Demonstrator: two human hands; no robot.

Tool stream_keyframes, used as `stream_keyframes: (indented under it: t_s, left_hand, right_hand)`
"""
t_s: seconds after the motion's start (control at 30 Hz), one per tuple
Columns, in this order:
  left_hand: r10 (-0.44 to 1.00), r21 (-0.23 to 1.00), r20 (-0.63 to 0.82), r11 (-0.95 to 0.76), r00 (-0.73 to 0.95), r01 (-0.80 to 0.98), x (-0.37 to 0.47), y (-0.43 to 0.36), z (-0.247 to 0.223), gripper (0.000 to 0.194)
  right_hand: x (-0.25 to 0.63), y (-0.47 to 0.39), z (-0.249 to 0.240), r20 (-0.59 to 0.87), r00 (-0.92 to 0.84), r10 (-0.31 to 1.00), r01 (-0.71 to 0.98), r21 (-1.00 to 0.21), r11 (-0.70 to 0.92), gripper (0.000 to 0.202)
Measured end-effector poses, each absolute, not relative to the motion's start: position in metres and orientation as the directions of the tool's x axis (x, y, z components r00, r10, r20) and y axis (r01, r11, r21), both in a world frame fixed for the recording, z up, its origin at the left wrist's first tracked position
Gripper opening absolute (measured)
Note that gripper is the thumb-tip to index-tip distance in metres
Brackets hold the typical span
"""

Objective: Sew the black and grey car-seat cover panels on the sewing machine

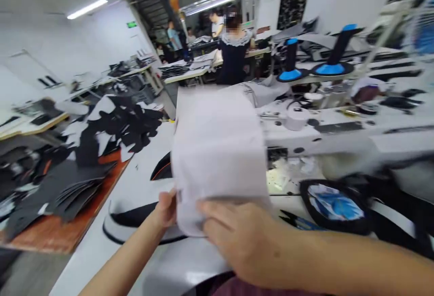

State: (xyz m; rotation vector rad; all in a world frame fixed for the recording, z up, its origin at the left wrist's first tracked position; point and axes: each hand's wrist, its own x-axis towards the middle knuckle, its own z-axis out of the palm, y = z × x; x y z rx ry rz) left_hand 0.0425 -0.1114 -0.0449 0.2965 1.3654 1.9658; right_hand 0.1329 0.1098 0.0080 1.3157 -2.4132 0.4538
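Observation:
A large white panel [220, 160], of cloth or thin sheet, stands tilted up in front of me with rounded corners; motion blurs it. My left hand [167, 208] pinches its lower left edge, the thumb partly hidden behind it. My right hand [237, 237] is closed at the lower edge, its blurred fingers lying over the near face and its thumb out of sight. Below the panel, dark-edged curved cut pieces [135, 217] lie on the white table [101, 260]. Right of the panel is a white sewing machine [339, 126], partly covered by it.
Blue-handled snips [301, 221] and a black-rimmed piece [335, 205] lie at the right. Stacked dark cut pieces [77, 187] rest on an orange-brown surface [50, 235] at left. Two thread spools [290, 58] stand behind the machine. A person [233, 56] sits farther back.

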Motion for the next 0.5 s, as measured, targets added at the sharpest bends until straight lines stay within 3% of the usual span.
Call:
stream_keyframes:
  t_s: [0.07,0.13,0.2,0.23,0.3,0.4,0.5]
  left_hand:
    - [0.487,0.814,-0.422,-0.167,-0.764,-0.556,0.043,-0.131,-0.050,0.079]
    - [0.275,0.773,-0.567,-0.148,-0.776,-0.617,0.041,-0.147,-0.054,0.056]
    - [0.108,0.784,-0.592,-0.148,-0.798,-0.602,0.034,-0.157,-0.058,0.050]
    - [0.067,0.798,-0.580,-0.152,-0.812,-0.583,0.030,-0.160,-0.060,0.051]
    - [0.071,0.813,-0.555,-0.163,-0.829,-0.558,0.021,-0.159,-0.066,0.051]
    - [0.149,0.815,-0.534,-0.170,-0.832,-0.554,0.011,-0.147,-0.074,0.049]
    - [0.268,0.800,-0.556,-0.083,-0.786,-0.594,0.008,-0.132,-0.079,0.051]
  right_hand:
    - [0.127,0.077,-0.003,0.391,-0.414,-0.822,-0.910,-0.211,0.358,0.016]
    - [0.120,0.073,-0.016,0.365,-0.463,-0.808,-0.859,-0.410,0.307,0.024]
    - [0.106,0.093,-0.035,0.363,-0.581,-0.728,-0.764,-0.552,0.335,0.021]
    - [0.097,0.108,-0.049,0.365,-0.658,-0.658,-0.721,-0.558,0.411,0.022]
    - [0.075,0.138,-0.082,0.414,-0.736,-0.536,-0.676,-0.404,0.616,0.036]
    - [0.046,0.163,-0.131,0.368,-0.717,-0.592,-0.671,-0.133,0.730,0.061]
    - [0.039,0.158,-0.158,0.351,-0.725,-0.593,-0.663,-0.119,0.739,0.052]
